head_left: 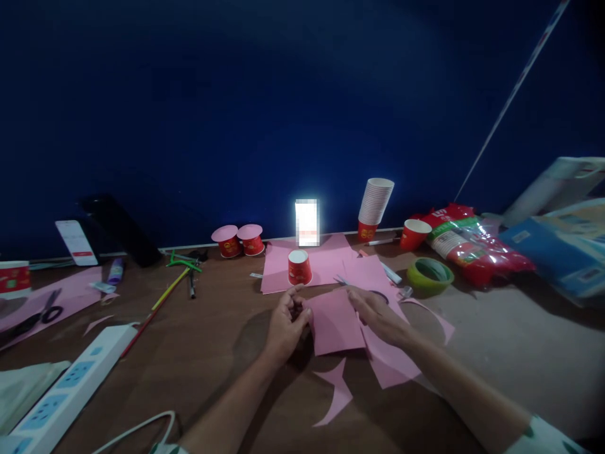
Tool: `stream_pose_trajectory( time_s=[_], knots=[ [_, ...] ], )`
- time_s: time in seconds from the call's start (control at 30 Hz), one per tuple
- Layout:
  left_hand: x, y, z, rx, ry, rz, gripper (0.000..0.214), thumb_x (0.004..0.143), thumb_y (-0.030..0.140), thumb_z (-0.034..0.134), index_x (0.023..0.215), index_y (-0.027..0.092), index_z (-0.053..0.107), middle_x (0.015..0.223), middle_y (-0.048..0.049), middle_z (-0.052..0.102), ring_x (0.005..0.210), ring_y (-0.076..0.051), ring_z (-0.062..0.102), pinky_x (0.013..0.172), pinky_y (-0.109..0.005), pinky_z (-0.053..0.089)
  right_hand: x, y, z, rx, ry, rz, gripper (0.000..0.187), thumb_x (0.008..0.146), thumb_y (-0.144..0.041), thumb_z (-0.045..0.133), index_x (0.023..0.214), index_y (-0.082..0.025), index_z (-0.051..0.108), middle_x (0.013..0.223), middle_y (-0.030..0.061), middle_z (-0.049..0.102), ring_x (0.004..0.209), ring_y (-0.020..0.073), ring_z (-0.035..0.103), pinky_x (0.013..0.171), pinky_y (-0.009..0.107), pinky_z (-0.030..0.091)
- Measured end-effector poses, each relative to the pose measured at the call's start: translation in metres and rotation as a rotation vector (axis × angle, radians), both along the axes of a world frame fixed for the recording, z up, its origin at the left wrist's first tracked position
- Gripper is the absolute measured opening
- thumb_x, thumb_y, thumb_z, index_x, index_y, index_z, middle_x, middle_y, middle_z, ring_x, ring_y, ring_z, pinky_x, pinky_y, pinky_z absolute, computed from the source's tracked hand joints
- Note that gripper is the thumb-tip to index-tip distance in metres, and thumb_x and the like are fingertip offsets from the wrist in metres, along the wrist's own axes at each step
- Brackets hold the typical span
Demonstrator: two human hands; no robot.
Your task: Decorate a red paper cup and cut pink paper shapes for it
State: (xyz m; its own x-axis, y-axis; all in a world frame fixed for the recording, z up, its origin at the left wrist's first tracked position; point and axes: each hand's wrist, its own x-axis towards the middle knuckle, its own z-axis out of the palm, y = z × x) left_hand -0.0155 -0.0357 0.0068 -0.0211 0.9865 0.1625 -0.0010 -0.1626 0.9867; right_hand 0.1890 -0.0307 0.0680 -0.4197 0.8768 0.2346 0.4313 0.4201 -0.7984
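Observation:
A piece of pink paper (336, 325) with straight edges is between my hands, low over the table. My left hand (288, 321) pinches its left edge between thumb and fingers. Along its right edge lies my right hand (373, 312), fingers stretched out and touching the paper. Just beyond, a red paper cup (299, 270) stands upside down on a larger pink sheet (326, 249). Scissors (378, 295) lie partly hidden behind my right hand. Another pink sheet (390, 366) is under my right forearm, and a curved pink scrap (338, 394) lies nearer me.
Two upside-down cups with pink discs (237, 239) stand by the wall near a lit phone (307, 224). To the right are a stack of cups (375, 208), a tape roll (430, 277) and a red plastic pack (477, 249). A power strip (70, 391) lies at left.

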Motion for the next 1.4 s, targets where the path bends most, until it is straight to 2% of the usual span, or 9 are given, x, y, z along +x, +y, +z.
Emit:
stream_pose_trajectory(
  time_s=[0.1, 0.23, 0.3, 0.37, 0.57, 0.77, 0.97, 1.17, 1.4],
  knots=[
    [0.001, -0.001, 0.001, -0.019, 0.002, 0.003, 0.048, 0.072, 0.018, 0.059, 0.118, 0.021, 0.045, 0.078, 0.0031, 0.050, 0.070, -0.010, 0.049, 0.068, -0.022, 0.041, 0.002, 0.004, -0.005, -0.061, 0.029, 0.035, 0.011, 0.081, -0.026, 0.053, 0.085, -0.022, 0.062, 0.077, 0.0024, 0.067, 0.068, 0.0191, 0.061, 0.060, 0.027, 0.050],
    [0.004, -0.003, 0.001, -0.054, -0.010, -0.035, 0.053, 0.071, 0.024, 0.062, 0.119, 0.020, 0.042, 0.081, 0.0016, 0.052, 0.072, -0.011, 0.052, 0.068, -0.023, 0.043, 0.012, 0.023, -0.016, -0.043, 0.032, -0.045, 0.010, 0.076, -0.023, 0.055, 0.083, -0.019, 0.061, 0.074, 0.0023, 0.067, 0.066, 0.0181, 0.062, 0.057, 0.026, 0.050],
    [0.005, -0.005, 0.000, -0.075, 0.017, -0.047, 0.052, 0.073, 0.026, 0.060, 0.120, 0.018, 0.040, 0.081, 0.0007, 0.054, 0.071, -0.011, 0.053, 0.066, -0.023, 0.044, 0.024, 0.040, -0.019, -0.016, 0.036, -0.150, 0.015, 0.078, -0.026, 0.051, 0.087, -0.017, 0.059, 0.071, 0.0020, 0.066, 0.062, 0.0171, 0.061, 0.053, 0.025, 0.049],
    [0.006, -0.006, 0.000, -0.080, 0.065, -0.050, 0.048, 0.075, 0.027, 0.058, 0.119, 0.017, 0.041, 0.078, 0.0013, 0.053, 0.067, -0.010, 0.053, 0.063, -0.023, 0.044, 0.041, 0.060, -0.019, 0.037, 0.045, -0.301, 0.027, 0.080, -0.028, 0.047, 0.102, -0.015, 0.054, 0.082, 0.0046, 0.067, 0.070, 0.0177, 0.063, 0.059, 0.026, 0.050],
    [0.008, -0.007, 0.001, -0.078, 0.132, -0.059, 0.044, 0.078, 0.026, 0.054, 0.119, 0.016, 0.040, 0.074, 0.0020, 0.053, 0.064, -0.010, 0.052, 0.061, -0.024, 0.042, 0.087, 0.105, -0.026, 0.185, -0.045, -0.675, 0.041, 0.076, -0.027, 0.049, 0.115, -0.013, 0.049, 0.094, 0.0121, 0.065, 0.082, 0.0244, 0.061, 0.074, 0.037, 0.047],
    [0.007, -0.007, -0.001, -0.063, 0.149, -0.056, 0.043, 0.079, 0.026, 0.054, 0.119, 0.017, 0.040, 0.074, 0.0023, 0.052, 0.064, -0.010, 0.051, 0.061, -0.023, 0.042, 0.086, 0.107, -0.046, 0.170, -0.178, -0.589, 0.051, 0.076, -0.024, 0.053, 0.125, -0.015, 0.046, 0.075, 0.0042, 0.068, 0.068, 0.0212, 0.063, 0.066, 0.034, 0.048],
    [0.007, -0.008, -0.002, -0.052, 0.184, -0.052, 0.041, 0.080, 0.026, 0.052, 0.118, 0.017, 0.041, 0.073, 0.0027, 0.052, 0.063, -0.010, 0.050, 0.061, -0.023, 0.041, 0.080, 0.104, -0.055, 0.171, -0.287, -0.552, 0.056, 0.078, -0.025, 0.053, 0.132, -0.019, 0.037, 0.091, 0.0063, 0.069, 0.080, 0.0216, 0.065, 0.070, 0.032, 0.048],
    [0.007, -0.008, -0.002, -0.054, 0.193, -0.051, 0.041, 0.081, 0.026, 0.051, 0.120, 0.017, 0.040, 0.073, 0.0023, 0.052, 0.063, -0.010, 0.051, 0.061, -0.023, 0.041, 0.079, 0.097, -0.052, 0.228, -0.392, -0.594, 0.058, 0.078, -0.029, 0.054, 0.133, -0.019, 0.037, 0.083, 0.0060, 0.069, 0.071, 0.0239, 0.065, 0.062, 0.032, 0.047],
    [0.009, -0.009, -0.001, -0.080, 0.175, -0.054, 0.040, 0.082, 0.028, 0.050, 0.119, 0.018, 0.041, 0.073, 0.0027, 0.050, 0.061, -0.010, 0.049, 0.059, -0.022, 0.041, 0.069, 0.083, -0.046, 0.457, -0.381, -0.664, 0.044, 0.084, -0.029, 0.046, 0.125, -0.014, 0.044, 0.118, 0.0149, 0.055, 0.107, 0.0294, 0.051, 0.088, 0.042, 0.041]
  ],
)
